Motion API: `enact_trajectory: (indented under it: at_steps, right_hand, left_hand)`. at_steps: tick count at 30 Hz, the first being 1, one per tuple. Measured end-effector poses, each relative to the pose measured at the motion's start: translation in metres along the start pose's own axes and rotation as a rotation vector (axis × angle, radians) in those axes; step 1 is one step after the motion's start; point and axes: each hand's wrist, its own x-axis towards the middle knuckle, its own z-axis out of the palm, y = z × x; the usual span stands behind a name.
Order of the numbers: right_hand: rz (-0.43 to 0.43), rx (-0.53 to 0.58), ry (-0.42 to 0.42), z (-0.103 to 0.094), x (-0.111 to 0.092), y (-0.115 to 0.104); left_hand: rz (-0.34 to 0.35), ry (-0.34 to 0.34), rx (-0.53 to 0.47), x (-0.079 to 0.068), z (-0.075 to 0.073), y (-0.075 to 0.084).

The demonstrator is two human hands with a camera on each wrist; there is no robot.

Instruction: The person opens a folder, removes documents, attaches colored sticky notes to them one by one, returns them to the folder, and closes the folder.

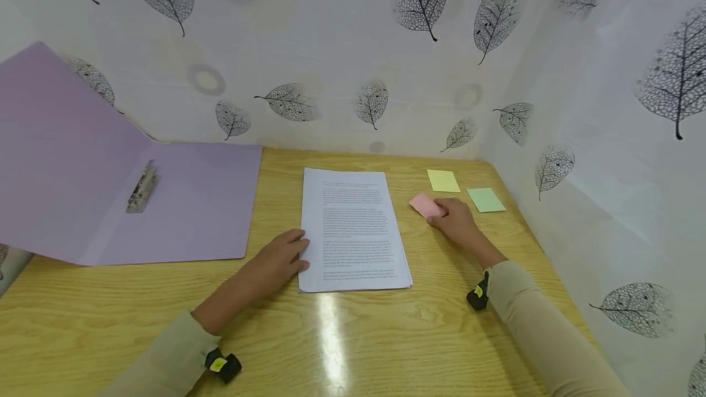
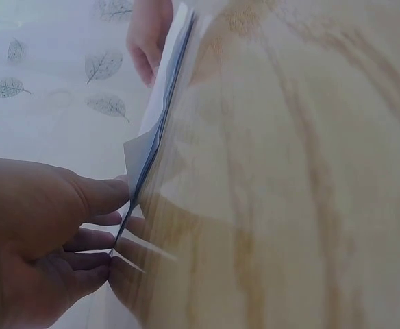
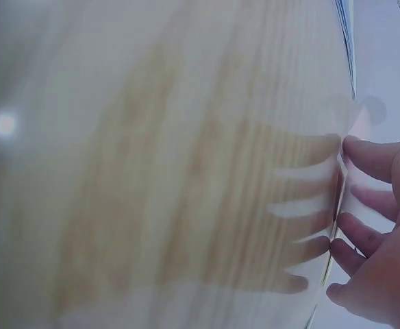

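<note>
Pink pad (image 1: 423, 204) at table (image 1: 441, 336) level, right of papers (image 1: 353, 231); fingers of right hand (image 1: 458, 223) pinch its right end. Left hand (image 1: 276, 262) fingers slightly apart, touching papers' left edge. Best: light, level pinch, papers steadied.

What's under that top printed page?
Beneath the top page, edges of more sheets show at the lower right corner in the head view. Their faces, and the tabletop directly below, are covered.
</note>
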Motion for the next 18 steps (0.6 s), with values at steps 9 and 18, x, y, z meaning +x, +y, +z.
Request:
enact_trajectory:
  at_steps: [9,18]
  right_hand:
    - [-0.001,-0.048,0.003,-0.0016,0.0000,0.0003]
    - [0.106,-0.161,0.062,-0.0036,0.0016,0.0025]
  left_hand:
    - [-0.010,-0.005,-0.006,-0.0006,-0.0011,0.0007]
    - [-0.015,-0.006,-0.016,-0.0010,0.0002,0.0002]
